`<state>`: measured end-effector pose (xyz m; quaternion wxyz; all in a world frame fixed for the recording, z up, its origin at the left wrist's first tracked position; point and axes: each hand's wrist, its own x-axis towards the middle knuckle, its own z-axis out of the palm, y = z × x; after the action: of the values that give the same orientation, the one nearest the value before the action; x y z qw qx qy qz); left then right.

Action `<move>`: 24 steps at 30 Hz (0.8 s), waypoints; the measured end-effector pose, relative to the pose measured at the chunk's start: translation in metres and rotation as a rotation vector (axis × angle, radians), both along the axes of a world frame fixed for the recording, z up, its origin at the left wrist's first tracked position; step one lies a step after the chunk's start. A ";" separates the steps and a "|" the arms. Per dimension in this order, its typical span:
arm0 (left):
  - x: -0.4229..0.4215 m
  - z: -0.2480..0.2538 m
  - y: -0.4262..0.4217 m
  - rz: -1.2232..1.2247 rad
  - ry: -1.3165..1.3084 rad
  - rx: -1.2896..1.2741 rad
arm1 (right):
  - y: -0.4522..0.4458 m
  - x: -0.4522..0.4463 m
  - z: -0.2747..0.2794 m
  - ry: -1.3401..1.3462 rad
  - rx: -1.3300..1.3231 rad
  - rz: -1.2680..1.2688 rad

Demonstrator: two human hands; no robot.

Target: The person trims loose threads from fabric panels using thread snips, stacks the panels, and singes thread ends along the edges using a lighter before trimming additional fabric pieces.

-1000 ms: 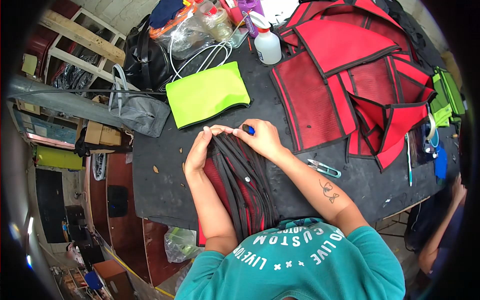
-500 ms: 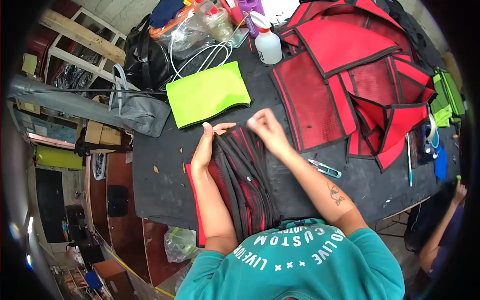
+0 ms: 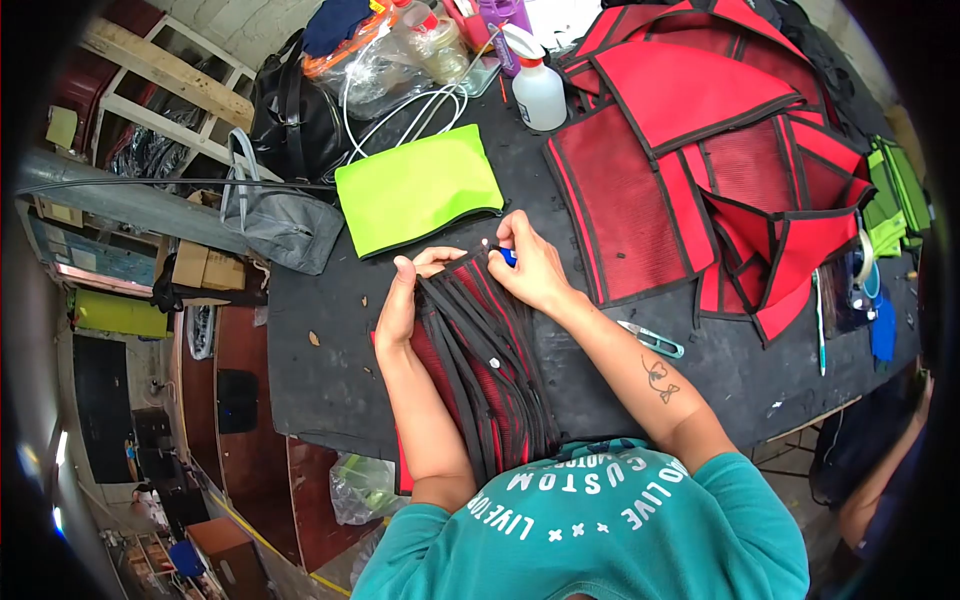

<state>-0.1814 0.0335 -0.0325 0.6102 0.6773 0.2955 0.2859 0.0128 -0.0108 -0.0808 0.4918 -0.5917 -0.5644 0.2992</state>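
Note:
A thick stack of red mesh pieces with black edging [image 3: 490,365] stretches from my body across the black table. At its far left corner, my left hand [image 3: 405,300] grips the stack, thumb up and fingers curled behind the edge. My right hand [image 3: 530,262] is closed around a small blue lighter [image 3: 508,256], mostly hidden by the fingers, at the stack's far end. A tiny bright spot shows beside its tip, close to the black edging. Just beyond both hands lies a lime-green pouch [image 3: 420,190] with a dark zip edge.
Red mesh panels [image 3: 700,170] are heaped at the right. Thread snips [image 3: 652,340] lie right of my forearm. A spray bottle [image 3: 540,95], white cable [image 3: 425,108] and grey bag [image 3: 285,225] stand along the back and left. Another person's arm [image 3: 885,470] shows at the right edge.
My right hand has come down slightly at the stack's far end, and the blue lighter now shows in it. My left hand has shifted a little left, still gripping the stack.

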 end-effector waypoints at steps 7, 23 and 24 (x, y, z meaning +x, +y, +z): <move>0.000 -0.003 -0.001 0.019 0.030 0.004 | -0.003 -0.002 0.002 0.012 -0.010 -0.008; 0.008 -0.060 0.024 0.185 0.486 -0.016 | 0.010 -0.010 -0.014 0.201 -0.012 0.014; 0.012 -0.054 0.021 0.182 0.486 -0.014 | 0.010 -0.005 -0.014 0.264 -0.062 0.032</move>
<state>-0.1698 0.0544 -0.0861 0.4978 0.6923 0.4952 0.1666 0.0082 -0.0009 -0.0952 0.5385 -0.5530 -0.4947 0.3993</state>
